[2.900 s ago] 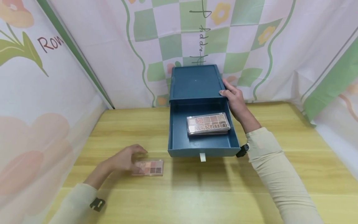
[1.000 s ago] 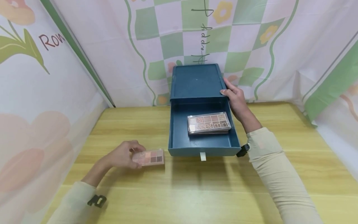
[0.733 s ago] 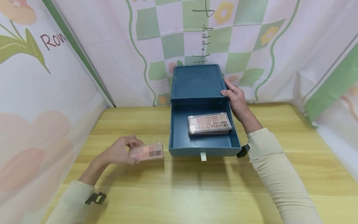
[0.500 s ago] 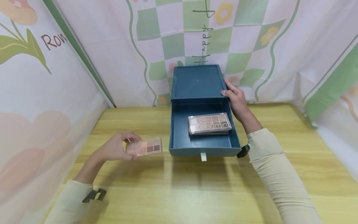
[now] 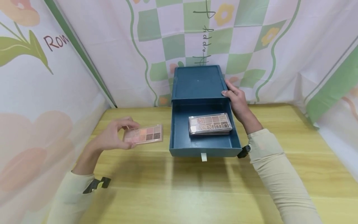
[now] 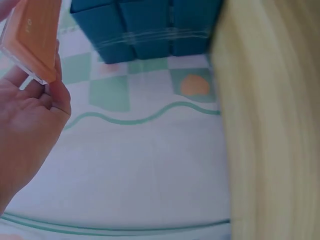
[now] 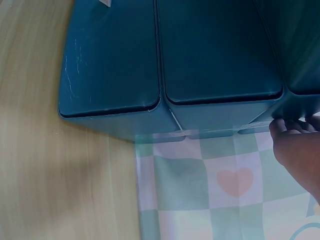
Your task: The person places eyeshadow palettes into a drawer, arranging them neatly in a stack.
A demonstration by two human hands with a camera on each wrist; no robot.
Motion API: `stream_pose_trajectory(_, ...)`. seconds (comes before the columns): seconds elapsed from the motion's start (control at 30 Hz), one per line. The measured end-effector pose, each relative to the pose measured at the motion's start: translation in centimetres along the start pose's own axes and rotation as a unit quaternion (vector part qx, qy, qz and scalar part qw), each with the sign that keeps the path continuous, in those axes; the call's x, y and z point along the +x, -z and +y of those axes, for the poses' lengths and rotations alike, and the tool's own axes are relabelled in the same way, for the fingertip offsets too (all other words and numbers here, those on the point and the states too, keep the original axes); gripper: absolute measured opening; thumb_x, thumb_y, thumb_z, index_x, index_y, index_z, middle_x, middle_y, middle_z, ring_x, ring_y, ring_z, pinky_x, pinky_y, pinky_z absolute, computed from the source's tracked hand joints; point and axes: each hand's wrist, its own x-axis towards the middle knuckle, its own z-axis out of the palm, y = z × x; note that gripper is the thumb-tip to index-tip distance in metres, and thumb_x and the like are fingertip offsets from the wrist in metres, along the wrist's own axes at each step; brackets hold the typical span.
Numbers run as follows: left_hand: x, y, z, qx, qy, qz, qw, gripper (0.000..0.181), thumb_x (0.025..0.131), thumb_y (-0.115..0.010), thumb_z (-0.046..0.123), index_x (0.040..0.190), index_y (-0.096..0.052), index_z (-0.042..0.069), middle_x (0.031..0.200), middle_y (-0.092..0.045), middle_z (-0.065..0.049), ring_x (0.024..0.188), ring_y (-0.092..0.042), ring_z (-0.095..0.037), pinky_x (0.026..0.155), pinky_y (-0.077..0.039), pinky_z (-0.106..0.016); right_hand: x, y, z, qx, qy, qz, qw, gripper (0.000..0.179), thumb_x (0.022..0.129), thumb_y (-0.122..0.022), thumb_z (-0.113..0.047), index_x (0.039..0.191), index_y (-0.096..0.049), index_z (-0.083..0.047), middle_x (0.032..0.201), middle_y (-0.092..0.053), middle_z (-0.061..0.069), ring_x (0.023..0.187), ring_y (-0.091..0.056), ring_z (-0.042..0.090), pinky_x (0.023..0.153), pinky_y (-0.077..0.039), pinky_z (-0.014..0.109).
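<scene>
My left hand (image 5: 116,135) pinches an eyeshadow palette (image 5: 149,134) between thumb and fingers, its rows of pans facing up. It hangs above the table, left of the pulled-out drawer. The left wrist view shows the palette's orange-pink underside (image 6: 37,37). Inside the blue drawer (image 5: 180,141) lies a clear-lidded palette (image 5: 211,122) with lettering, stacked on another whose edge shows below. My right hand (image 5: 237,101) grips the right side of the blue drawer cabinet (image 5: 197,82), thumb at the top edge. In the right wrist view its fingertips (image 7: 277,125) meet the cabinet's side.
Several drawers are stacked in the cabinet; the lower drawer fronts (image 7: 110,55) are closed. A white pull tab (image 5: 204,157) hangs from the open drawer. The wooden table (image 5: 139,193) meets a patterned curtain (image 5: 112,46) behind and at the sides.
My left hand has taken hold of the palette from the table and lifted it up and away toward the back. The right hand and the cabinet have stayed in place.
</scene>
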Motion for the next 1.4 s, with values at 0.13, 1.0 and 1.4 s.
stream_pose_trajectory(0.13,0.9,0.0,0.5,0.003,-0.015,0.010,0.9998,0.047,0.062,-0.083,0.009,0.109,-0.075,0.010,0.092,-0.067,0.000,0.086,-0.055,-0.011,0.075,-0.048,-0.026,-0.1,0.0,0.0,0.000,0.000,-0.003,1.0000,0.068,0.098,-0.047,-0.008,0.160,-0.020,-0.006,0.173,-0.009,0.005,0.160,-0.005,0.013,0.128,-0.020,0.023)
stream_pose_trajectory(1.0,8.5,-3.5,5.9,0.002,-0.003,-0.012,0.9999,0.054,0.064,-0.082,0.029,0.113,-0.074,0.008,0.101,-0.068,-0.007,0.092,-0.058,-0.021,0.079,-0.051,-0.031,-0.2,-0.1,-0.1,0.010,0.002,-0.008,0.9999,0.069,0.098,-0.047,-0.008,0.160,-0.019,-0.006,0.173,-0.009,0.004,0.161,-0.004,0.014,0.130,-0.016,0.026)
stream_pose_trajectory(1.4,11.8,-6.4,7.8,0.024,-0.018,-0.029,0.9991,0.050,0.066,-0.086,0.026,0.111,-0.074,0.008,0.100,-0.069,-0.005,0.092,-0.060,-0.019,0.077,-0.054,-0.029,-0.1,-0.1,-0.2,-0.003,0.004,0.003,1.0000,0.068,0.097,-0.047,-0.008,0.160,-0.021,-0.007,0.173,-0.008,0.005,0.161,-0.004,0.015,0.131,-0.014,0.028)
